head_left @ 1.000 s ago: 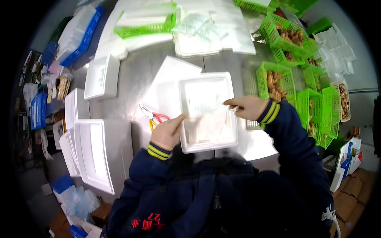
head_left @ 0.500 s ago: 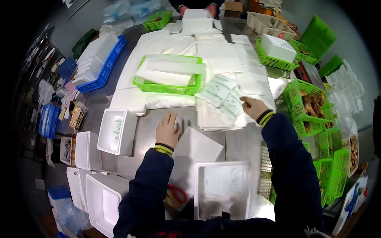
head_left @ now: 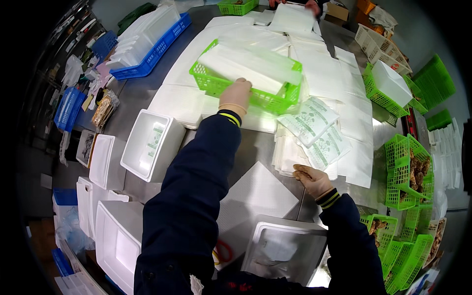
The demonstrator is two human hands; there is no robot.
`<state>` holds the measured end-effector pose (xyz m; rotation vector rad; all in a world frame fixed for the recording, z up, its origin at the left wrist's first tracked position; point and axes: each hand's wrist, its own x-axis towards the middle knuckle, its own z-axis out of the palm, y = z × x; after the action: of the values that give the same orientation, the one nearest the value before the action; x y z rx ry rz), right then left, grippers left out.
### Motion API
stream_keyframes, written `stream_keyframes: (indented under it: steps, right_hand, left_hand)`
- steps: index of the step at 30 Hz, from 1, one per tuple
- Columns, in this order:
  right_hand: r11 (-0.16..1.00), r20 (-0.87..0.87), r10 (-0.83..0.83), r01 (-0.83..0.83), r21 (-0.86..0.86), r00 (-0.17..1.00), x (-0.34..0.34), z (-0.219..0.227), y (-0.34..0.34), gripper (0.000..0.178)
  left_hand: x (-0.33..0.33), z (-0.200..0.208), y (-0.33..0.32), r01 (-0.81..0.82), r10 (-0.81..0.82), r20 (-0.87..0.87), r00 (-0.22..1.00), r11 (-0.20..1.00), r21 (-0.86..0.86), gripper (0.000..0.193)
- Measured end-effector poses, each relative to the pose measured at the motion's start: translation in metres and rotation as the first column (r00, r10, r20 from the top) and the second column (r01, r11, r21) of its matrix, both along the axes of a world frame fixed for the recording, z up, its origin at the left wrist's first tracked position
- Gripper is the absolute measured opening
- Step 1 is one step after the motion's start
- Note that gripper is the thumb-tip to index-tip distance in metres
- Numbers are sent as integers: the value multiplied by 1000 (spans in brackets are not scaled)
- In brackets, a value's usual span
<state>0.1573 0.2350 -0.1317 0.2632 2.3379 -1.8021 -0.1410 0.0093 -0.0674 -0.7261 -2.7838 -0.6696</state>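
My left hand [head_left: 236,94] reaches forward, its fingers closed on the near rim of a green plastic basket [head_left: 268,102]. White sheets [head_left: 236,66] and a clear plastic film lie in this basket, which rests on wide stacks of white sheets [head_left: 179,101]. My right hand [head_left: 314,181] is closed at the near corner of a smaller sheet stack [head_left: 287,155]; what its fingertips pinch, if anything, is hidden. Two packets with green print [head_left: 312,120] lie just beyond it. Both hands look gloved. Close to me stands a white foam box [head_left: 285,246] with a clear liner inside.
A white foam board [head_left: 258,196] and red-handled scissors [head_left: 223,250] lie in front of me. Foam boxes [head_left: 152,145] stand at left, below a blue crate [head_left: 152,54] of lids. Green baskets of brown produce [head_left: 418,169] line the right. Across the table, another person's hands [head_left: 312,7] handle white sheets.
My left hand has moved forward from the bare table to the green basket's rim. My right hand has drawn back from the printed packets to the stack's near corner. The view has shifted.
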Motion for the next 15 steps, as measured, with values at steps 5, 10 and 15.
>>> stream_keyframes:
  steps: [5,10,15]
  right_hand:
    - [1000,49,-12,13,-20,999,2,-7,-2,28]
    - [996,-45,-75,72,-57,996,14,-18,3,26]
    - [975,-19,-176,172,-141,984,20,-35,-4,25]
  left_hand:
    - [-1,-5,9,-27,28,-22,999,999,44,16]
    - [5,-3,-20,57,-70,31,997,947,315,36]
    - [-94,-12,-149,-363,527,-95,845,693,623,28]
